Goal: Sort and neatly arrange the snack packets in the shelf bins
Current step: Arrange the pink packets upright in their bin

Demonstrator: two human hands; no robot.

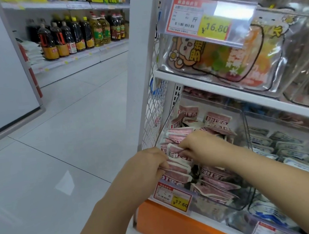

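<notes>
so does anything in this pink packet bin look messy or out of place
Yes. The pink packets in the clear bin lie jumbled: those at the back tilt at different angles, those at the front overlap loosely. The left hand and right hand grip a bunch at its left side.

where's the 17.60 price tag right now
Head view, lower centre: the red-and-yellow 17.60 price tag hangs on the front of the clear bin of pink-and-white snack packets, just below the left hand, above the orange base panel.
</notes>
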